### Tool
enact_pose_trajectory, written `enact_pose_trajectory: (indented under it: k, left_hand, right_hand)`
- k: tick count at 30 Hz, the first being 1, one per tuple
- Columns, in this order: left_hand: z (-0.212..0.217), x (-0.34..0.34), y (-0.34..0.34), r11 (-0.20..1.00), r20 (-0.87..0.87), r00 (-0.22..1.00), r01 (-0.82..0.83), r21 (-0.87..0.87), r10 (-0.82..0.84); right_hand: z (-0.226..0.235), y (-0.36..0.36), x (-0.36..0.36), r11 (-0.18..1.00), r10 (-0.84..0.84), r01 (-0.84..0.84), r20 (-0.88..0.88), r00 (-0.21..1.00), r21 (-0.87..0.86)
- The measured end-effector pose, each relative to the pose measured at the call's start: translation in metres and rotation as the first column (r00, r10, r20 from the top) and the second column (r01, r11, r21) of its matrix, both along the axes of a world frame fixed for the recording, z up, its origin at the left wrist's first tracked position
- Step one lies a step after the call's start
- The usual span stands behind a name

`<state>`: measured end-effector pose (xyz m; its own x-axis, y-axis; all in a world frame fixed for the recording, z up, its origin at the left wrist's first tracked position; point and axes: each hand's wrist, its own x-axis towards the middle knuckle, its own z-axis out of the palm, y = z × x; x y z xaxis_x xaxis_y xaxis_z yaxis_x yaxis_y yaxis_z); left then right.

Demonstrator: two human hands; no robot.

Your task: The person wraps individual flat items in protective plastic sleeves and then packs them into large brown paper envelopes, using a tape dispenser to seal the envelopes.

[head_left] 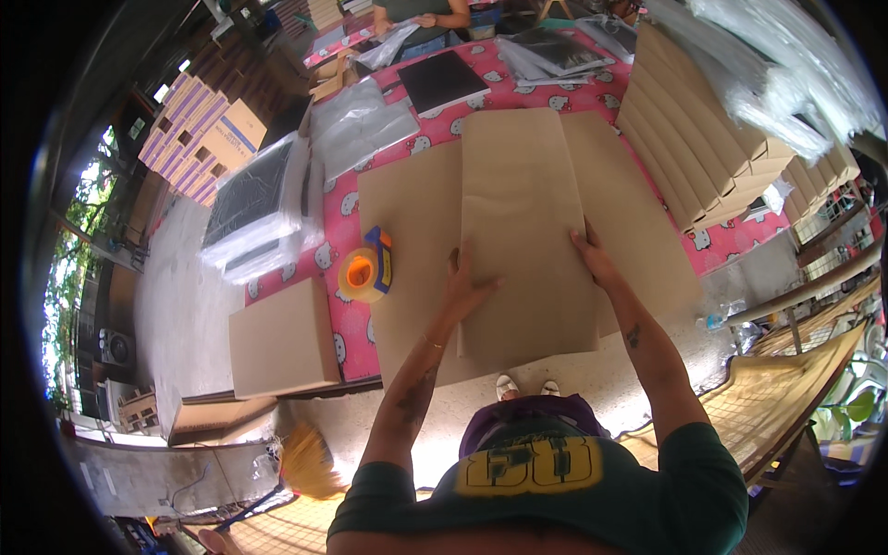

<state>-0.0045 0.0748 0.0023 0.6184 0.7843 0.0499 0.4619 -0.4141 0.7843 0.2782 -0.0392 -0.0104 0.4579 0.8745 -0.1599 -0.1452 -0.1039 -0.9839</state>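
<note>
A long brown cardboard panel (523,199) lies lengthwise over the middle of a wider flat cardboard sheet (412,208); its near end reaches past the table edge. My left hand (470,289) rests at the panel's left edge, fingers spread and thumb stretched across the top. At the opposite edge, my right hand (597,259) has its thumb on the panel and its fingers extended along the side. A tape dispenser (381,264) with an orange core and blue handle stands on the sheet's left part, beyond my left hand.
The table has a pink patterned cover (347,199). Plastic-wrapped dark panels (254,199) and a closed cardboard box (282,338) stand left, stacked cardboard boxes (689,139) right. A black panel (442,81) lies at the far side, where another person (425,14) handles clear plastic. A broom (310,462) is lower left.
</note>
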Motion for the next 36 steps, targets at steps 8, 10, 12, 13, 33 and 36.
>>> enact_pose_trajectory:
  k: [8,10,12,13,33,36]
  left_hand:
    - [-0.002,-0.027,-0.039,0.913,-0.187,0.98,0.136,0.384,-0.067]
    - [0.006,-0.025,-0.04,0.895,-0.328,0.944,0.168,0.413,-0.026]
    - [0.017,-0.029,-0.035,0.884,-0.41,0.912,0.199,0.424,-0.009]
    - [0.022,-0.031,-0.029,0.88,-0.416,0.909,0.211,0.425,-0.017]
    - [0.075,-0.014,0.03,0.846,-0.575,0.794,0.435,0.309,-0.198]
    - [0.068,-0.013,0.031,0.837,-0.565,0.795,0.454,0.307,-0.224]
  right_hand:
    - [-0.019,-0.091,-0.064,0.998,-0.03,0.062,0.62,0.784,-0.03]
    - [-0.028,-0.132,-0.092,0.996,-0.081,0.083,0.789,0.61,0.039]
    - [-0.028,-0.175,-0.134,0.998,-0.044,0.058,0.922,0.384,0.023]
    - [-0.025,-0.193,-0.155,0.999,0.019,0.039,0.97,0.241,-0.029]
    - [-0.106,-0.03,-0.232,0.916,0.098,0.274,0.825,0.557,-0.294]
    - [-0.111,-0.044,-0.199,0.915,-0.07,0.369,0.832,0.551,-0.166]
